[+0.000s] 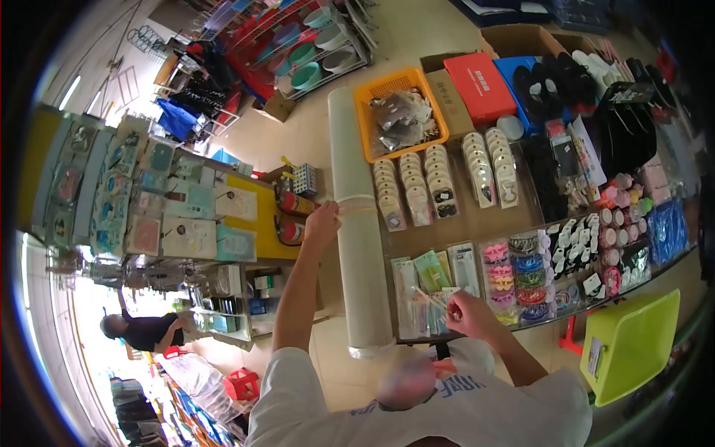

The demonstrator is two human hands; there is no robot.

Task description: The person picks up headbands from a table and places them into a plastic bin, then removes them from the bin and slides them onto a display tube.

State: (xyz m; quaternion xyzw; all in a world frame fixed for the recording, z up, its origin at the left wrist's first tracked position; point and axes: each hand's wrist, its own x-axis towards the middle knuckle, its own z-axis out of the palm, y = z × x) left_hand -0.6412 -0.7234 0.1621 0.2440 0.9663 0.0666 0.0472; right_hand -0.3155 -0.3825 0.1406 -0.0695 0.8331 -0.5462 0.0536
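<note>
A long, pale, translucent roll (359,279) lies along the left end of the table, with a thin tan band (361,210) around its middle. My left hand (322,223) is at the roll's left side by this band, fingers closed in a pinch; what is between them is hidden. Low over the front edge of the table, my right hand (469,313) is closed on a thin pale stick-like thing (428,298). Just beneath it are flat clear packets (432,272) with green and white contents. Pink hair ties (497,276) sit to the right of that hand.
An orange basket (363,112) holds small bags. Rows of carded accessories (417,186) stand on the table, with a red box (484,86) behind. At right is a lime-green bin (633,346). Fire extinguishers (294,205) stand left of the roll; a person (145,331) is farther off.
</note>
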